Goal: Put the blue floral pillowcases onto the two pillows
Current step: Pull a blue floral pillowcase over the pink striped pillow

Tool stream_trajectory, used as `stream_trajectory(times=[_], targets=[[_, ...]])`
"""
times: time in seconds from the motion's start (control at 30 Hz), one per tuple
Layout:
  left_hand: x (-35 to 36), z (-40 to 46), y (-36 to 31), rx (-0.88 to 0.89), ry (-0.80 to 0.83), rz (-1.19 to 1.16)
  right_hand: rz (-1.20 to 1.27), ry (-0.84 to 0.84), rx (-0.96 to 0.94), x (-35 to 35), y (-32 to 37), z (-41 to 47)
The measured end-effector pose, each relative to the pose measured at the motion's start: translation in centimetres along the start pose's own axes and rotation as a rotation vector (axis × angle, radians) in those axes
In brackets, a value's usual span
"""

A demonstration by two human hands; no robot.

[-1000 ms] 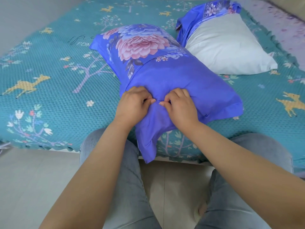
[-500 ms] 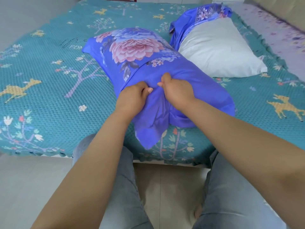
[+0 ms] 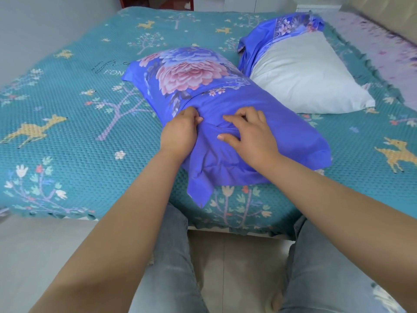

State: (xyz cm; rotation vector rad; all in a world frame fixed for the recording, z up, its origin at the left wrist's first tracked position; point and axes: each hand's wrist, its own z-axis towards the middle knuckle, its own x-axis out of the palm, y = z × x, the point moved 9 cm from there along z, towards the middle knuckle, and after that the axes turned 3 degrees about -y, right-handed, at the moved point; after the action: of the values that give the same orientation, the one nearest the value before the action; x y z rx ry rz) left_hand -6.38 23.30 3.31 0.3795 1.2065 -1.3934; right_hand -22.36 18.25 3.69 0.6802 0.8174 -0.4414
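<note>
Clearly soft and slippery-looking, the covered pillow (image 3: 225,109) lies mid-bed, where the left hand (image 3: 178,134) pinches loose cloth at its opening, the right hand (image 3: 250,132) presses spread fingers alongside, and the bare pillow (image 3: 304,80) awaits its crumpled pillowcase (image 3: 270,35), probably best gripped by its hem.

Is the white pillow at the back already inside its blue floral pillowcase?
No, the white pillow lies bare, with its pillowcase bunched beside its far end.

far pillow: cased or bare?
Bare. The white pillow shows uncovered; the second pillowcase lies bunched at its far end.
</note>
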Motion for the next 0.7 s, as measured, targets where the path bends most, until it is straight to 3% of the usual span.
stream_trajectory(times=[0.07,0.27,0.33,0.5,0.7], targets=[[0.0,0.0,-0.5,0.019,-0.021,-0.01,-0.086,0.0,0.027,0.1,-0.8,-0.1],[-1.5,-1.2,0.4,0.132,-0.217,-0.161,0.195,0.048,0.197,0.9,-1.5,0.7],[-1.4,-1.1,0.2,0.181,-0.23,-0.128,0.219,0.028,0.163,0.4,-1.2,1.2],[-2.1,0.7,-1.0,0.209,-0.242,-0.018,-0.001,-0.047,-0.018,-1.1,-0.3,1.9],[-3.7,3.5,-2.5,0.184,-0.228,-0.016,0.025,-0.07,0.034,-1.0,-0.7,2.8]])
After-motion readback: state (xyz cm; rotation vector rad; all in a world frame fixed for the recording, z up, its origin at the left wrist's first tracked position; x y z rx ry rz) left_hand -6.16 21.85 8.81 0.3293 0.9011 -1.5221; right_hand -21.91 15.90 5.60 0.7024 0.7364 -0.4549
